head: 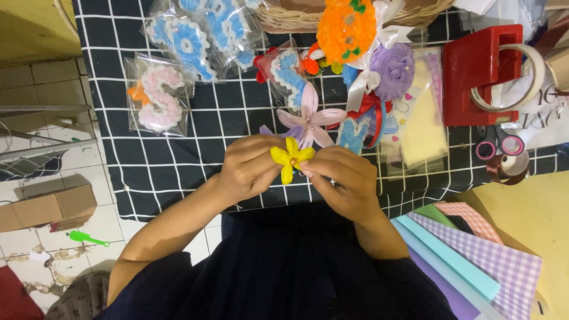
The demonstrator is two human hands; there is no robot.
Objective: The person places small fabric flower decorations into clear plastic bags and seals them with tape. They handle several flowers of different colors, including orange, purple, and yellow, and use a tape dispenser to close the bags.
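Note:
A small yellow chenille flower [290,157] sits between both my hands, just above my lap. My left hand [249,167] pinches its left petals. My right hand [345,178] pinches it from the right, fingertips at a small metal ring or clasp under the flower. A pale pink flower [309,116] and a bit of purple lie on the black checked cloth [166,166] just beyond my fingers.
Bagged fuzzy letter charms lie on the cloth: pink [159,96], blue [188,42], blue-and-white [287,70]. An orange pompom [346,28] and purple flower [392,70] sit by a wicker basket [296,19]. A red tape dispenser [481,74] stands right; coloured paper sheets [474,255] lie lower right.

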